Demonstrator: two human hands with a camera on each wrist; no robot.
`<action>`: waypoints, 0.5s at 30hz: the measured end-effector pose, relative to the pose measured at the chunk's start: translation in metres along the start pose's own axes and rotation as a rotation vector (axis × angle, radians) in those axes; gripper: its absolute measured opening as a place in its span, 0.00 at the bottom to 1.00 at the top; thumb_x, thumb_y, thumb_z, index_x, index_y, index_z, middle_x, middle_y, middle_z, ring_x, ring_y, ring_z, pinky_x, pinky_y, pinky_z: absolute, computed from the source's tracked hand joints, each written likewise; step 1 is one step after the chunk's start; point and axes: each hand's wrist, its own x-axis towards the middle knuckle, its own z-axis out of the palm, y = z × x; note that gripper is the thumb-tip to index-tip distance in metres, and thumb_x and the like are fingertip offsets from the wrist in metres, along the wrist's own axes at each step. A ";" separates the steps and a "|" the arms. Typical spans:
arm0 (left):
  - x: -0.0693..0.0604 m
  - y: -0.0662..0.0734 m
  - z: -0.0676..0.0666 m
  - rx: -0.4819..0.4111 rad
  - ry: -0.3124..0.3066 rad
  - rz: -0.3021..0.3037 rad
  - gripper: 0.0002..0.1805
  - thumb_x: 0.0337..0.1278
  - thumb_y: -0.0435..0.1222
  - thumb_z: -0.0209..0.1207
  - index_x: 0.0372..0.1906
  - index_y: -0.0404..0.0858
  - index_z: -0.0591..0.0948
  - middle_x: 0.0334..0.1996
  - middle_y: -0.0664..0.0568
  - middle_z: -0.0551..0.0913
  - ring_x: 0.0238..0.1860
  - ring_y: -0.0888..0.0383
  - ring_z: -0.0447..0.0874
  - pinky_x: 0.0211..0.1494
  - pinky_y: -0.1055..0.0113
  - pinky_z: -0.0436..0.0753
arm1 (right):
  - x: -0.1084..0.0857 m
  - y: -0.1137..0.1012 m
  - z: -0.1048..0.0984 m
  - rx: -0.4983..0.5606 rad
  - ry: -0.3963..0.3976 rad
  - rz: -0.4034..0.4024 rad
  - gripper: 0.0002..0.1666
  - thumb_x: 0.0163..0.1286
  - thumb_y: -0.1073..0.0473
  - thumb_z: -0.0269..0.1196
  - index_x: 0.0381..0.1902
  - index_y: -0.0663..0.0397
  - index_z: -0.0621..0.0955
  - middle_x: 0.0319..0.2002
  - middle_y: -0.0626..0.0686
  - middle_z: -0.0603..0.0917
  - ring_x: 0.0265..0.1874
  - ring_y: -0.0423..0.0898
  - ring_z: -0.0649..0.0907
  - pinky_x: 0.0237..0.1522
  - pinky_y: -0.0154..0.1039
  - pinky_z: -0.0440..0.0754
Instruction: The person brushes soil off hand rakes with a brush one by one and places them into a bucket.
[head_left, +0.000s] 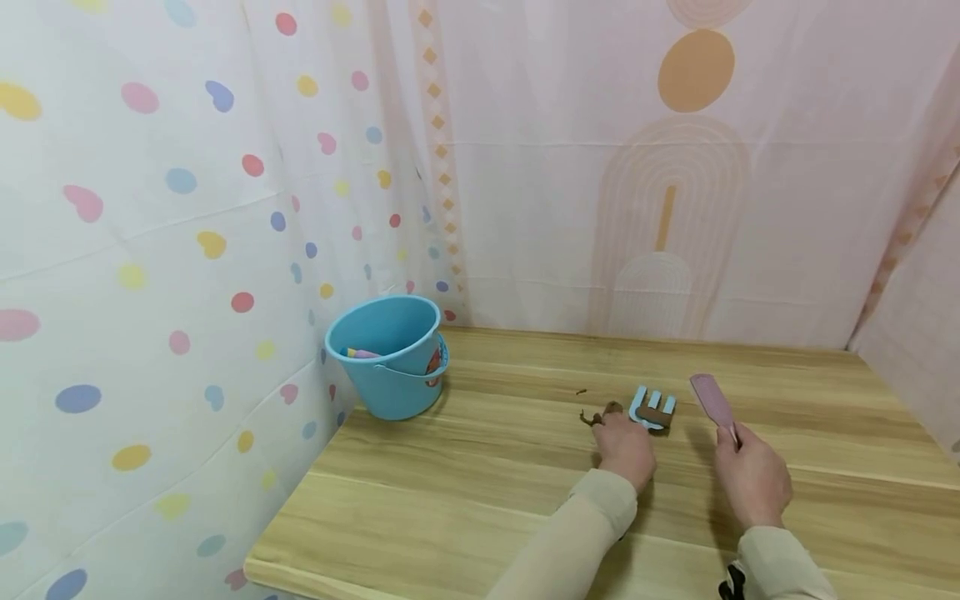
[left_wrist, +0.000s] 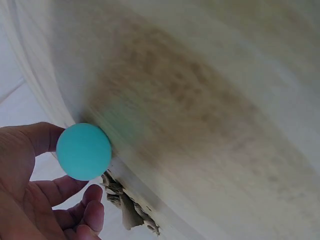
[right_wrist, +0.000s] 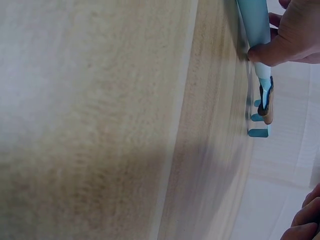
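Observation:
A light blue toy rake (head_left: 652,408) lies low over the table, its tines pointing away. My left hand (head_left: 626,450) holds its handle (right_wrist: 255,22), with the thumb along the side. The round teal handle end (left_wrist: 84,151) shows between thumb and fingers in the left wrist view. A brown strip (head_left: 654,416) lies across the rake head. Brown crumpled pieces (left_wrist: 125,205) sit just beyond the left fingers. My right hand (head_left: 753,479) grips a flat purple tool (head_left: 711,398), raised above the table; the gripped end is hidden. Only curled right fingers (right_wrist: 305,220) show in the right wrist view.
A blue bucket (head_left: 397,396) with its handle hanging down stands at the table's back left, holding several coloured things (head_left: 360,353). One small brown bit (head_left: 581,392) lies behind the left hand. Patterned curtains (head_left: 525,208) hang along the wooden table's (head_left: 480,492) back and sides.

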 end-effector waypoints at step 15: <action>0.003 -0.030 0.003 0.008 0.121 0.040 0.23 0.64 0.61 0.54 0.29 0.48 0.83 0.36 0.54 0.79 0.40 0.59 0.75 0.49 0.62 0.76 | -0.002 0.003 0.001 -0.018 -0.006 0.024 0.28 0.78 0.49 0.47 0.63 0.63 0.75 0.53 0.70 0.80 0.44 0.70 0.81 0.31 0.54 0.72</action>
